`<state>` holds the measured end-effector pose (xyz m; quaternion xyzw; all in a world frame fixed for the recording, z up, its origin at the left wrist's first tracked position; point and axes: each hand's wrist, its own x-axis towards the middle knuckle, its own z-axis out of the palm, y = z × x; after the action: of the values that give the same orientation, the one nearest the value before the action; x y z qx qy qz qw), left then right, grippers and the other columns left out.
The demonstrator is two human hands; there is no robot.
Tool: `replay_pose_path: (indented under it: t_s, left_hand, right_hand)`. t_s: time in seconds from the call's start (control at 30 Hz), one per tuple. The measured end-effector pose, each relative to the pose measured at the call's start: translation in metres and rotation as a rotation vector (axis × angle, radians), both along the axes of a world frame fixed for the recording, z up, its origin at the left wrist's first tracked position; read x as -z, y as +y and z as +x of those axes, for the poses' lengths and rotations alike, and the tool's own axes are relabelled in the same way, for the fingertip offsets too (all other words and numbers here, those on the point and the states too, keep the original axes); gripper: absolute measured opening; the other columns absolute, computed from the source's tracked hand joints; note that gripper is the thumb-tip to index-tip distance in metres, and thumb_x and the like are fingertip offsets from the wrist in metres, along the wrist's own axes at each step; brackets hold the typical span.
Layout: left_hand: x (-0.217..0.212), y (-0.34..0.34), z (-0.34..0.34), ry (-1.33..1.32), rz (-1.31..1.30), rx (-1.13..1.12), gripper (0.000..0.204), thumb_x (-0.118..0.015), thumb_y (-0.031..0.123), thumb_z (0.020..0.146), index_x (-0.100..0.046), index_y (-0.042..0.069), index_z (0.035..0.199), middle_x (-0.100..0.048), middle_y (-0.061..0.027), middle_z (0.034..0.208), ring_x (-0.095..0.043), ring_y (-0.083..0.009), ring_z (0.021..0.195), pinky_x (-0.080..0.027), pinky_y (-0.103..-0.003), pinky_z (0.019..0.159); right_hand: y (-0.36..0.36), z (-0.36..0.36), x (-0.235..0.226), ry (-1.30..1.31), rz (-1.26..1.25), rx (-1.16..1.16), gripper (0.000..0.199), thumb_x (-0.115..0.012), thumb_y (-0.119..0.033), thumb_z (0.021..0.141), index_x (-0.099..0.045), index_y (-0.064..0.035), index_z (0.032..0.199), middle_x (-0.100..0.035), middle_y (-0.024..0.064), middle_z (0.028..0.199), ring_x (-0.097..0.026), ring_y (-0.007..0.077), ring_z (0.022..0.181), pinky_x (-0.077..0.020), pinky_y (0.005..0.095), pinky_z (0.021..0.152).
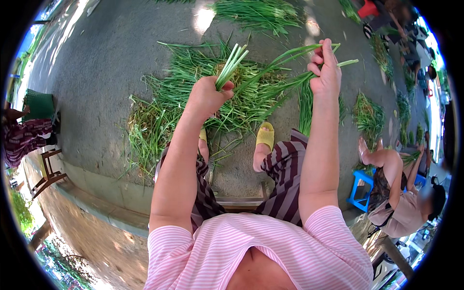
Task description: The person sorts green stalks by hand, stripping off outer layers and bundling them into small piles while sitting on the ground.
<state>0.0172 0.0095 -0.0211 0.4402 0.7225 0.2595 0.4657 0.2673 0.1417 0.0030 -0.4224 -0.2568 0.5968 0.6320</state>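
Note:
My left hand [204, 96] is closed round a small bunch of chives [232, 65], with the pale stem ends pointing up and away from me. Farther right and raised, my right hand [326, 72] pinches a few long chive leaves [290, 54]; their tips stick out past its fingers, and the leaves sag back toward the left. Beneath both hands a loose heap of chives [186, 79] spreads over the ground, mixed with yellowed, dry bits. Between the heap's near side and my knees are my feet in yellow slippers [265, 134].
Another chive pile [258, 13] lies beyond the heap, and a smaller one [369, 116] is to the right. A person [403, 205] sits at the right by a blue stool [360, 190]. At the left are a green basket [38, 105] and a wooden stool [47, 173].

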Motion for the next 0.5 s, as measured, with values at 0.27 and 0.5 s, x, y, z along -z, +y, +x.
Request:
replay_pose_path:
  t_s: [0.27, 0.5]
  left_hand:
    - [0.011, -0.003, 0.022, 0.029, 0.115, 0.005, 0.030, -0.074, 0.013, 0.081, -0.070, 0.005, 0.110, -0.069, -0.0080, 0.087, -0.064, -0.0155, 0.079, -0.049, -0.033, 0.073]
    - [0.005, 0.000, 0.033, -0.058, 0.101, -0.086, 0.023, -0.073, 0.013, 0.081, -0.071, 0.004, 0.102, -0.069, -0.0083, 0.081, -0.063, -0.0173, 0.071, -0.049, -0.032, 0.066]
  right_hand:
    - [0.000, 0.002, -0.002, 0.031, 0.000, 0.002, 0.028, -0.076, -0.029, 0.086, -0.063, -0.0050, 0.094, -0.055, 0.0018, 0.081, -0.046, 0.0042, 0.060, -0.0276, 0.0166, 0.042]
    - [0.004, 0.007, -0.001, 0.044, 0.012, 0.011, 0.027, -0.075, -0.028, 0.087, -0.063, -0.0048, 0.095, -0.055, 0.0019, 0.081, -0.046, 0.0044, 0.060, -0.0277, 0.0164, 0.042]
